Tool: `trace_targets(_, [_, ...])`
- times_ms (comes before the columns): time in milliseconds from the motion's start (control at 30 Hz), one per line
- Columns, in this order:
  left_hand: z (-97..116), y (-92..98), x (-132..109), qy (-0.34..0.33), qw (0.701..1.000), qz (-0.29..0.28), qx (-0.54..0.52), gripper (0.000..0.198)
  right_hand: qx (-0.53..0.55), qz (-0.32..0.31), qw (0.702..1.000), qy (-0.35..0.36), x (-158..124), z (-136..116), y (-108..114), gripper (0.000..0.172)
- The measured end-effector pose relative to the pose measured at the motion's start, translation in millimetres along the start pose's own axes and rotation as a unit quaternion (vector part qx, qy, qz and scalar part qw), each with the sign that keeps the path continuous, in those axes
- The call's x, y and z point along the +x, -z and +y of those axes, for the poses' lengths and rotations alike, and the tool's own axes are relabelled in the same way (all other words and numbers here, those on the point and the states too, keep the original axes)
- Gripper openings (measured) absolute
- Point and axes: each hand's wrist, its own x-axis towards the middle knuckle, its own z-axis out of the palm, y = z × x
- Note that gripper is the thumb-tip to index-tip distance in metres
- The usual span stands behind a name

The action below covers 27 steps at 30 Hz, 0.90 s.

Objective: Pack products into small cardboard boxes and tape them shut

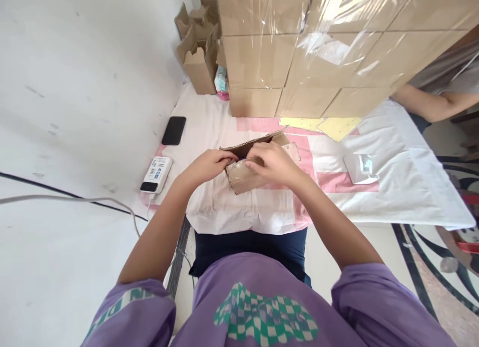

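A small open cardboard box (245, 180) lies on the cloth-covered table in front of me, with its rear flap raised and clear tape on its front side. My left hand (213, 165) pinches the box's left edge, fingertips at the opening. Over the middle of the same box, my right hand (275, 162) is curled, its thumb at the front wall and its fingers bent at the opening. Both hands cover part of the opening, so what lies inside cannot be made out.
Taped cardboard cartons (258, 63) are stacked behind the box. Yellow sheets (340, 127) lie before them. To the left are a black phone (174, 130) and a white device (159, 170) with a cable. A white packet (361, 169) lies right; another person's arm (430, 101) shows beyond.
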Motion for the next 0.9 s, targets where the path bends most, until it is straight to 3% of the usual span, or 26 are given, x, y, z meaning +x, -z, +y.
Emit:
trace_targets(133, [-1.5, 6.0, -7.7, 0.006, 0.993, -0.018, -0.113, 0.037, -0.044, 0.032, 0.998, 0.031, -12.9, -9.1, 10.3, 0.018])
trace_targets(233, [0.2, 10.3, -18.7, -0.035, 0.984, -0.020, -0.172, 0.040, -0.065, 0.036, 0.997, 0.035, -16.5, -12.1, 9.7, 0.021])
trace_targets(400, [6.2, 12.4, -34.9, -0.101, 0.989, 0.076, -0.070, 0.023, -0.084, 0.060, 0.994, 0.032, -14.9, -12.0, 2.5, 0.022])
trace_targets(533, [5.9, 7.3, -41.9, -0.119, 0.983, 0.137, -0.005, 0.019, -0.112, 0.134, 0.984, 0.023, -8.8, -11.1, 0.4, 0.043])
trace_targets(700, [-0.7, -3.2, -39.0, -0.076, 0.984, 0.163, -0.018, 0.018, -0.122, 0.061, 0.989, 0.062, -3.4, -9.1, -3.5, 0.040])
trace_targets(900, [-4.3, -9.3, -24.5, -0.020, 0.978, 0.197, -0.065, 0.022, -0.118, 0.055, 0.991, 0.034, -7.5, -5.5, -7.7, 0.036])
